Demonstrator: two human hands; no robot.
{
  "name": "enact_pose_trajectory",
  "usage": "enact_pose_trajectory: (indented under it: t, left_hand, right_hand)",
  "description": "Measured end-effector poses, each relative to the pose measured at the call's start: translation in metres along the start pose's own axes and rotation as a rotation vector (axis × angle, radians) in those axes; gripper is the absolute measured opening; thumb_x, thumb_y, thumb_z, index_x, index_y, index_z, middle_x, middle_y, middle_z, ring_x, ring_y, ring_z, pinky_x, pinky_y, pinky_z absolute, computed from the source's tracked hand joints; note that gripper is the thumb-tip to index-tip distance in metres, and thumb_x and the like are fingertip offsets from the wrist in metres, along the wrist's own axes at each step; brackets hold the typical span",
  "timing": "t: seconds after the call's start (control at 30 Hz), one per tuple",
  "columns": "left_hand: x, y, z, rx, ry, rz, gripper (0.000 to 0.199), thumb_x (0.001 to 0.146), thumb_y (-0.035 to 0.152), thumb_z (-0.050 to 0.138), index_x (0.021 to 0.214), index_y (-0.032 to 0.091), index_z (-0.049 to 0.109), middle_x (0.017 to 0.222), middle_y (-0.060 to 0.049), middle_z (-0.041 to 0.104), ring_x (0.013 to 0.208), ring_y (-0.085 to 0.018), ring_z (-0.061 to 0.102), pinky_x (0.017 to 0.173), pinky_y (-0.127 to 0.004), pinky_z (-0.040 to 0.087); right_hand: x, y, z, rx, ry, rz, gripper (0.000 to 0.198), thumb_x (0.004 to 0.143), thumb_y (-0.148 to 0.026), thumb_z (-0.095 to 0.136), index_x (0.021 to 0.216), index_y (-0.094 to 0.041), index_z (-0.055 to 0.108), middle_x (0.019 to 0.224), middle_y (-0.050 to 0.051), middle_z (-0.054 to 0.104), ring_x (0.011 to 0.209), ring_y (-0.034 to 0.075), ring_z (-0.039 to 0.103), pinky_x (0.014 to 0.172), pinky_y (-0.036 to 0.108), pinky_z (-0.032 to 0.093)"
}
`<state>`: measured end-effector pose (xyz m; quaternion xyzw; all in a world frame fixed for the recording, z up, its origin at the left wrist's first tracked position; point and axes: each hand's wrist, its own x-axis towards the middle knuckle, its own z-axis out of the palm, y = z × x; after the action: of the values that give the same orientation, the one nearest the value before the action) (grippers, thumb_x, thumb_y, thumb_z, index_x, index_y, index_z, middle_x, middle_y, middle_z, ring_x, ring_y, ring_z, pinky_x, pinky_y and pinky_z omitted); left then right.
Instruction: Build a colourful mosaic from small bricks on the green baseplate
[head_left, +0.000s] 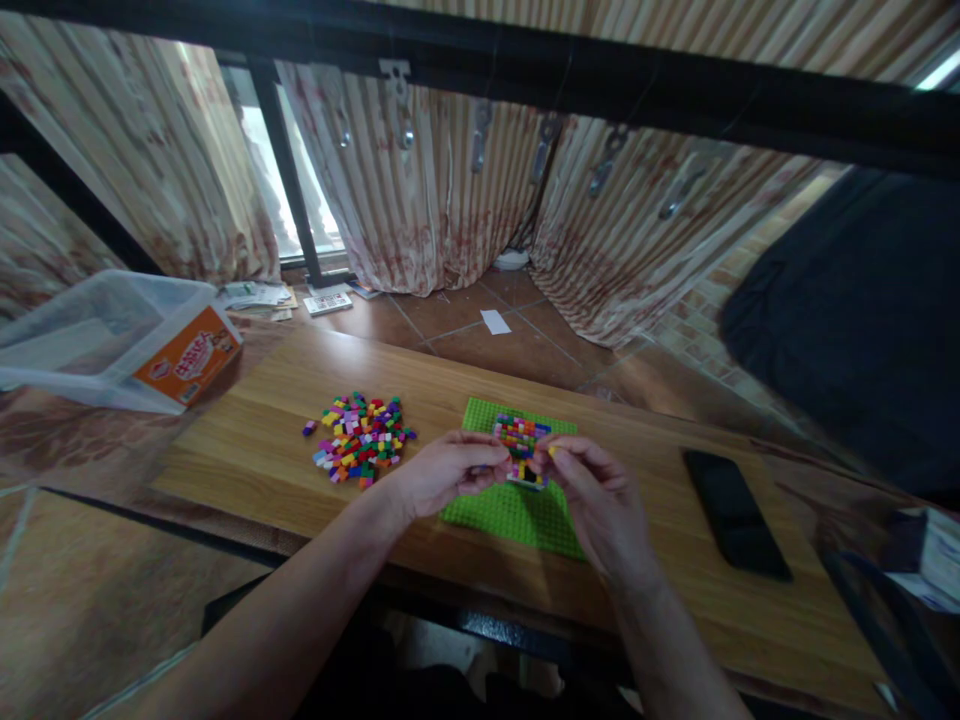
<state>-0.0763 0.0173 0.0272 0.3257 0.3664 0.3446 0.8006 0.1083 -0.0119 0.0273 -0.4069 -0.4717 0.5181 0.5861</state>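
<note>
A green studded baseplate (487, 520) lies on the wooden table, with a block of multicoloured toy bricks (517, 430) built up on it. My right hand (604, 495) pinches a small yellow brick (553, 452) between thumb and fingertips, just over the right side of the built block. On the other side, my left hand (457, 468) has its thumb and fingers pressed together close to the block's left edge. Whatever the left fingertips may hold is too small to make out. Both hands partly cover the built bricks and the plate.
A loose pile of coloured bricks (360, 440) lies left of the plate on the table (262, 450). To the right rests a black phone (735, 515). A clear plastic bin (112, 340) with an orange label stands beyond the table's left end. Curtains hang behind.
</note>
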Motion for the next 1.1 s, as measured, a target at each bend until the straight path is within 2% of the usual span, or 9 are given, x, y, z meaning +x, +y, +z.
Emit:
enact_pose_trajectory:
  t: [0.07,0.17,0.27,0.37,0.47,0.57,0.77,0.9,1.1]
  left_hand:
    - [0.002,0.002,-0.002,0.045,0.058,0.034,0.022,0.065,0.029,0.077,0.068,0.011,0.066,0.063,-0.002,0.062,0.046,-0.003,0.040,0.042,-0.020,0.014]
    - [0.005,0.003,-0.007,0.134,0.118,0.078,0.019,0.066,0.028,0.073,0.066,0.011,0.065,0.061,0.000,0.060,0.044,-0.003,0.036,0.041,-0.020,0.013]
    - [0.006,0.002,-0.009,0.209,0.148,0.097,0.019,0.067,0.029,0.071,0.066,0.011,0.065,0.060,0.000,0.059,0.045,-0.003,0.037,0.042,-0.020,0.016]
    - [0.006,0.001,-0.007,0.246,0.160,0.103,0.022,0.069,0.032,0.066,0.063,0.012,0.064,0.056,0.001,0.055,0.044,-0.004,0.036,0.042,-0.021,0.018]
    - [0.006,0.000,-0.005,0.261,0.176,0.117,0.025,0.071,0.033,0.062,0.057,0.013,0.061,0.051,0.003,0.051,0.043,-0.004,0.035,0.043,-0.022,0.018]
    - [0.007,-0.001,-0.004,0.271,0.182,0.110,0.025,0.072,0.033,0.060,0.057,0.013,0.060,0.052,0.002,0.052,0.043,-0.005,0.036,0.043,-0.022,0.019]
    - [0.005,-0.002,-0.005,0.381,0.154,0.079,0.020,0.070,0.032,0.065,0.064,0.013,0.066,0.057,0.001,0.057,0.049,-0.006,0.042,0.046,-0.021,0.023]
    - [0.004,-0.003,-0.005,0.439,0.118,0.062,0.017,0.069,0.031,0.070,0.070,0.014,0.069,0.052,0.004,0.052,0.049,-0.007,0.041,0.047,-0.020,0.023]
    - [0.007,-0.005,-0.009,0.471,0.078,0.094,0.020,0.070,0.033,0.071,0.075,0.014,0.070,0.055,0.004,0.053,0.051,-0.007,0.044,0.048,-0.021,0.026]
  right_hand:
    - [0.002,-0.004,-0.004,0.108,0.048,0.084,0.008,0.076,-0.030,0.076,0.082,-0.025,0.074,0.086,0.000,0.074,0.070,0.012,0.067,0.070,0.026,0.056]
    - [0.007,-0.006,-0.010,0.137,0.127,0.140,0.013,0.068,-0.028,0.081,0.077,-0.023,0.074,0.079,0.001,0.074,0.065,0.012,0.068,0.062,0.023,0.056]
    - [0.011,-0.004,-0.016,0.088,0.190,0.164,0.015,0.064,-0.028,0.082,0.076,-0.022,0.075,0.073,0.000,0.072,0.060,0.011,0.064,0.057,0.023,0.055]
    - [0.015,-0.001,-0.023,-0.070,0.200,0.154,0.023,0.067,-0.036,0.079,0.085,-0.022,0.076,0.071,0.001,0.070,0.059,0.012,0.060,0.056,0.026,0.053]
    - [0.016,0.000,-0.031,-0.316,0.168,0.120,0.034,0.072,-0.044,0.073,0.096,-0.019,0.076,0.071,0.002,0.069,0.060,0.013,0.059,0.057,0.029,0.051]
    - [0.015,0.001,-0.033,-0.486,0.124,0.083,0.037,0.075,-0.045,0.069,0.100,-0.018,0.074,0.070,0.002,0.068,0.059,0.014,0.058,0.057,0.029,0.049]
    - [0.009,0.005,-0.031,-0.601,0.021,0.025,0.026,0.079,-0.044,0.068,0.085,-0.019,0.067,0.077,0.003,0.070,0.068,0.016,0.062,0.066,0.030,0.050]
    - [0.007,0.006,-0.032,-0.732,-0.038,-0.020,0.022,0.084,-0.040,0.064,0.086,-0.020,0.071,0.086,0.004,0.071,0.080,0.020,0.065,0.075,0.034,0.050]
    - [0.005,0.009,-0.025,-0.872,-0.126,-0.159,0.018,0.087,-0.033,0.060,0.084,-0.022,0.074,0.089,0.005,0.068,0.084,0.020,0.065,0.077,0.035,0.051]
